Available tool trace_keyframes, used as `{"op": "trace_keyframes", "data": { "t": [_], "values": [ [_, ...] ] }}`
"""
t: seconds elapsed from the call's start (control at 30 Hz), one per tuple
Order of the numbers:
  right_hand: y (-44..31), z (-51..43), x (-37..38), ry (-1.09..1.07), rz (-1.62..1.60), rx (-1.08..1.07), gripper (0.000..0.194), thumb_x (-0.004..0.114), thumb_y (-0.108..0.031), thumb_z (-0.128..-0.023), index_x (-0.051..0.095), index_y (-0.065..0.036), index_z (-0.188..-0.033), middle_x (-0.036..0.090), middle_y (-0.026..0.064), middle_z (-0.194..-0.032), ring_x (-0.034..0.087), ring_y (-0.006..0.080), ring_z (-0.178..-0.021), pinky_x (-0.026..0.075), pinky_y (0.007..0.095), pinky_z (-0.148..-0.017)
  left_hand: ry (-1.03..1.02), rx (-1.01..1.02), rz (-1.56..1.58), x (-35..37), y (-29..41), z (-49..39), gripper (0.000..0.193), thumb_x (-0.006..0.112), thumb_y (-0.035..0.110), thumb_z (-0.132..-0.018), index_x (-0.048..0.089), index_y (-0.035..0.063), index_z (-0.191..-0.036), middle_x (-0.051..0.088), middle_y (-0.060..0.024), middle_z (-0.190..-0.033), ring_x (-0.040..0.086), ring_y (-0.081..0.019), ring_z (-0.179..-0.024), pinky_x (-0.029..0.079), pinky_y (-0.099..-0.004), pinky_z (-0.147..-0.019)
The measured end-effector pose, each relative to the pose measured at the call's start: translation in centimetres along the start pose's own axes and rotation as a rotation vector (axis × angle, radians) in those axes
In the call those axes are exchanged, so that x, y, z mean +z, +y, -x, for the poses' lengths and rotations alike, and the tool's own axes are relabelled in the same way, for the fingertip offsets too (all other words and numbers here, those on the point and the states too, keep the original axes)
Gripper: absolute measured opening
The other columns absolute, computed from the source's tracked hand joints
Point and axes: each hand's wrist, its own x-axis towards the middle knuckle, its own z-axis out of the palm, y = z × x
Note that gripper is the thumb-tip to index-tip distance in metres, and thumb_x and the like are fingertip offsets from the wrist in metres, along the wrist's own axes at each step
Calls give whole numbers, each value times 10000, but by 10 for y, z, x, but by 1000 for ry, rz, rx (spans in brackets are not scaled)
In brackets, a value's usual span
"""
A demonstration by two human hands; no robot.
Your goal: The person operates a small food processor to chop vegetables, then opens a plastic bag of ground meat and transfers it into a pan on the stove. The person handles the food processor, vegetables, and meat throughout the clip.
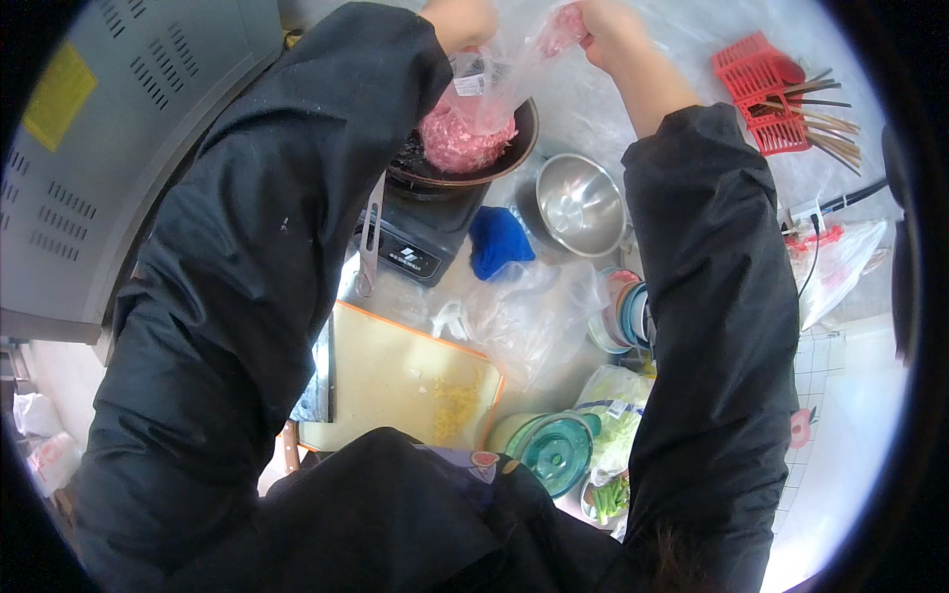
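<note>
Minced raw meat (468, 141) bulges from a clear plastic bag (504, 93) at the top centre, low over or in a dark frying pan (525, 137) on a black portable cooker (419, 230). My left hand (463, 22), cut by the top edge of the view, is at the bag's left side; its fingertips are hidden. My right hand (612, 33) grips the other end of the bag, where some meat shows pink through the plastic. A label is stuck on the bag. Long metal tongs (377, 215) lean beside the cooker.
Right of the cooker are a blue cloth (500, 241) and a steel bowl (580, 204). Nearer stand an empty-looking plastic bag (530, 319), stacked bowls (623, 307), a cutting board (378, 370) with chopped yellow bits, a cleaver (319, 378) and a green lidded container (554, 452). A red basket (764, 96) holds chopsticks.
</note>
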Motion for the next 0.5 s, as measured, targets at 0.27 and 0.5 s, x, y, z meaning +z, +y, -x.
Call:
{"op": "trace_keyframes", "data": {
  "t": [0.27,0.5],
  "values": [
    [-21,8,-8,41,-24,18,185,481,-69,-883,604,-5,-762,570,125,-652,528,227,-519,397,351,-447,80,180,523,-52,-19,12,183,688,123,-762,648,70,-933,618,-117,-717,633,-278,-660,527,-408,-589],
    [-38,43,-15,145,44,191,26,545,-11,-866,568,1,-862,570,68,-737,534,154,-615,423,245,-537,14,-587,1931,-75,-29,2,89,550,-34,-853,585,-26,-935,570,-140,-811,626,-259,-726,585,-402,-686]
  ]
}}
